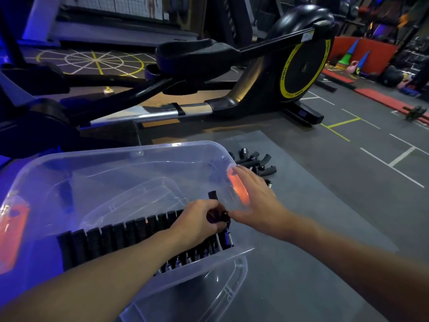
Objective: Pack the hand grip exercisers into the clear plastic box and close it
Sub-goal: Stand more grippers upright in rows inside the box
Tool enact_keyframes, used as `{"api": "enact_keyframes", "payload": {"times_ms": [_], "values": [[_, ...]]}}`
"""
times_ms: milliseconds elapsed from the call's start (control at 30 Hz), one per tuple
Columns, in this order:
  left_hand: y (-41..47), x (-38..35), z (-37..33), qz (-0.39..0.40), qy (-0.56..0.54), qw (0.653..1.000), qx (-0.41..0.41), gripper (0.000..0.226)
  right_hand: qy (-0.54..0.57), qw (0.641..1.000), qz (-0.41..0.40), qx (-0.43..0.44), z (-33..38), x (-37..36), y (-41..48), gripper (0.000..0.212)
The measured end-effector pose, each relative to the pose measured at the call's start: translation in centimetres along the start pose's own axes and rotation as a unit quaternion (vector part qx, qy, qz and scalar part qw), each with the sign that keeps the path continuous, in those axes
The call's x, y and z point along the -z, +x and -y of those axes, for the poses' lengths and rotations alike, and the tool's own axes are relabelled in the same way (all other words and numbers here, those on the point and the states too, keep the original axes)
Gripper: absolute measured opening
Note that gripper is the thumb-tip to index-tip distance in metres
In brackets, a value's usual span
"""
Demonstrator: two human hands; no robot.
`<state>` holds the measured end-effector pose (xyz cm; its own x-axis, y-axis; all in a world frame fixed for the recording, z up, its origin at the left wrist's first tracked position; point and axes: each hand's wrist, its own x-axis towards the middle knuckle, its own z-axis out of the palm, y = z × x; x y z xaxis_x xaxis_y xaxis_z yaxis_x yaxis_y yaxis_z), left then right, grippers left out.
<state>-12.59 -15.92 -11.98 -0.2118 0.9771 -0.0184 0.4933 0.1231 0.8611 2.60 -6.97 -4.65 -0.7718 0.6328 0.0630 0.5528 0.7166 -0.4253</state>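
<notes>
Grey gym mat lies under the clear plastic box. Your left hand curls round a black-handled exerciser at the box's right end, beside the packed row. Your right hand, fingers straight, rests against the box's wall by the orange latch. Loose exercisers lie just outside the box.

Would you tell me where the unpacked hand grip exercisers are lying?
In the head view, the loose exercisers lie on the grey mat, just right of the clear box, beyond the right hand.
</notes>
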Motion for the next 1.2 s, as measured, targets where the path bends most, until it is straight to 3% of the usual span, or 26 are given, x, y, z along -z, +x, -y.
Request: {"api": "enact_keyframes", "payload": {"times_ms": [167, 500, 800, 900, 967, 1100, 1200], "values": [[0.1, 0.2, 0.6, 0.027, -0.018, 0.999, 0.003, 0.018, 0.161, 0.986, 0.02, -0.026, 0.3, -0.4, -1.0, 0.101], [0.4, 0.0, 2.3, 0.052, 0.107, 0.993, -0.021, 0.026, 0.14, 0.99, 0.008, -0.031, -0.1, -1.0, -0.9, 0.101], [0.9, 0.3, 1.6, 0.053, 0.098, 0.994, 0.011, 0.019, 0.099, 0.995, 0.0, -0.031, -0.2, -1.1, -0.6, 0.101], [1.3, 0.5, 1.8, 0.037, 0.15, 0.988, -0.023, 0.033, 0.098, 0.995, 0.003, -0.035, -0.2, -1.2, -0.5, 0.1], [1.3, 1.0, 1.8, -0.01, 0.198, 0.98, -0.031, 0.057, 0.096, 0.995, 0.004, -0.036, 0.0, -1.2, -0.5, 0.1], [1.1, 1.8, 1.9, 0.015, 0.167, 0.983, 0.08, 0.106, 0.091, 0.995, 0.001, -0.04, 0.3, -0.9, -0.6, 0.1], [1.4, 1.8, 2.1, 0.044, 0.142, 0.983, 0.105, 0.112, 0.085, 0.996, 0.001, -0.04, 0.3, -0.9, -0.6, 0.099]]}}
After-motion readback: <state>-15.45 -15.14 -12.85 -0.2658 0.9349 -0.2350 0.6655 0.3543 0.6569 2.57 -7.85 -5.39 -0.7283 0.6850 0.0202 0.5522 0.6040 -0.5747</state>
